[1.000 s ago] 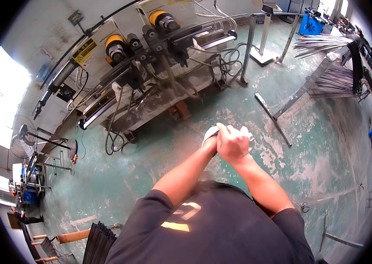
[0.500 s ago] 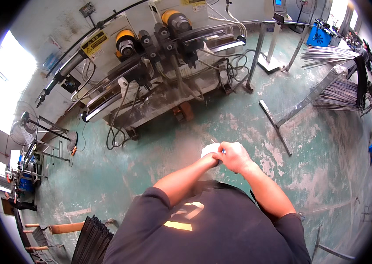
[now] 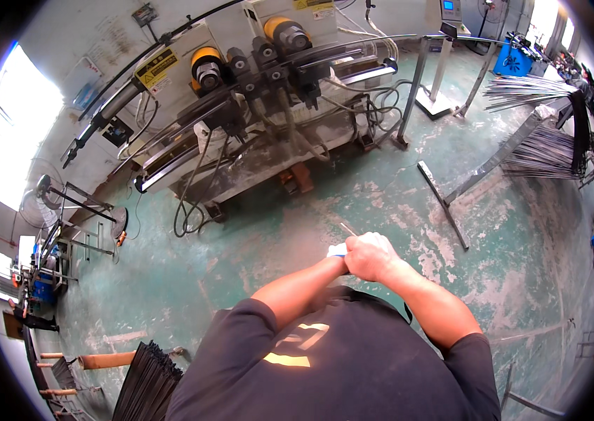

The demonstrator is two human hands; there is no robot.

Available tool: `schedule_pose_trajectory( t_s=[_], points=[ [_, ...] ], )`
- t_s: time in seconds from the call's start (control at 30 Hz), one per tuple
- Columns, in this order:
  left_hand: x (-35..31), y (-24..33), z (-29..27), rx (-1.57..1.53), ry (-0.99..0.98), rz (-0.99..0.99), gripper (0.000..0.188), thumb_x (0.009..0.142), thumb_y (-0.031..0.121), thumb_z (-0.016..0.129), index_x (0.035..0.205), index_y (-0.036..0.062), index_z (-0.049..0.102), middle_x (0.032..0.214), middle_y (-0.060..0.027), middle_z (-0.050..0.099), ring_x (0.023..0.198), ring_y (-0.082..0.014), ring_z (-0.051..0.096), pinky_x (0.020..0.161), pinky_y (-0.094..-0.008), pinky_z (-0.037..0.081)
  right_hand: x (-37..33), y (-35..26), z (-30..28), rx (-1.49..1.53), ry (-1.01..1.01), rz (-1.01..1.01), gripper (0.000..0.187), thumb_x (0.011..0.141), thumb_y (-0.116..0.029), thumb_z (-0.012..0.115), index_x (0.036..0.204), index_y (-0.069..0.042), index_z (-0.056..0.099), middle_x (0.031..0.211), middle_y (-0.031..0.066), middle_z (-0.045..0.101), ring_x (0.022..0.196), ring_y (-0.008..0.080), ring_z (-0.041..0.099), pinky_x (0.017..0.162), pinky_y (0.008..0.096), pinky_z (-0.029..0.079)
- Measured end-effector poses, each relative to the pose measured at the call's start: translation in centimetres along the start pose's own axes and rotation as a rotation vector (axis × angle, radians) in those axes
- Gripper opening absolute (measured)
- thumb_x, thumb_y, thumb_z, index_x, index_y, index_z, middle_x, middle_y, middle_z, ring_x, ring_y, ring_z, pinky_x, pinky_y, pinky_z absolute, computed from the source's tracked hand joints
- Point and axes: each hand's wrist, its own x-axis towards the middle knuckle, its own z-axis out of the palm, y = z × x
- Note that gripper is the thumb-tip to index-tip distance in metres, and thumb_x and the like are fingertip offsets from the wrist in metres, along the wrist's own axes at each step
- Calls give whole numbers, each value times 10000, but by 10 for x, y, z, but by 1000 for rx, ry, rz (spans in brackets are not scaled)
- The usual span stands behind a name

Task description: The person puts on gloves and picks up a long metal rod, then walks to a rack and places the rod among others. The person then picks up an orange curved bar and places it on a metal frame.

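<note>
My hands are together in front of my chest. My right hand [image 3: 371, 255] is closed, its fingers curled inward. From its top sticks out a thin pale rod [image 3: 347, 229], slanting up to the left. Against the right hand's left side lies a small white-and-blue object [image 3: 338, 250]; its kind does not show. My left hand [image 3: 341, 262] meets that object from below at the end of my left forearm. Most of its fingers are covered by the right hand, but it appears closed around the white-and-blue object.
Ahead stands a large machine [image 3: 255, 119] with yellow-ringed cylinders and hanging cables. A metal stand [image 3: 443, 203] and bundles of thin rods [image 3: 539, 151] are at the right. Black strips [image 3: 148, 382] lie lower left, and a fan [image 3: 37, 193] stands at the left. The green floor [image 3: 241, 259] is worn.
The right hand has shifted slightly left over the left hand, hiding more of it. Less of the white object shows, and the thin rod stands out more clearly above the fingers.
</note>
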Motion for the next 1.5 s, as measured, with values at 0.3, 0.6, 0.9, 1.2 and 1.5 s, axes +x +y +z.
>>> schedule_pose_trajectory(
  t_s=[0.3,0.6,0.9,1.2,1.5],
  points=[
    [5,22,-37,-1171,15,-292,455,1092,423,528,1203,26,721,1162,-153,752,1012,-294,720,909,-436,577,0,8,34,395,402,-152,198,921,-211,643,991,-42,719,929,237,750,896,450,728,833,543,577],
    [-67,40,-129,-1178,144,-443,531,1120,466,540,1254,-16,717,788,-101,742,619,-148,625,568,-285,482,-33,96,-26,1760,444,40,474,819,19,515,1269,71,655,1170,155,700,1029,216,651,911,336,552],
    [-77,98,-145,-1638,16,-118,574,1128,485,508,1323,-30,672,1181,-166,754,1077,-292,699,1018,-444,515,-27,98,3,1678,387,48,300,947,103,533,1167,53,731,1482,194,608,1240,247,657,1085,351,527],
    [-83,94,-120,-823,220,-292,518,1094,468,602,1086,-21,773,990,-126,794,878,-204,738,842,-348,574,-18,92,35,1379,505,245,324,915,76,736,1223,-24,739,1017,48,749,914,133,695,835,270,575],
    [-61,98,-100,-716,-119,-332,630,1045,625,615,1023,24,804,831,-85,760,765,-153,697,726,-320,559,-12,69,74,1398,630,311,273,881,194,604,1060,-11,626,1056,123,755,916,151,709,792,287,577]
  ],
)
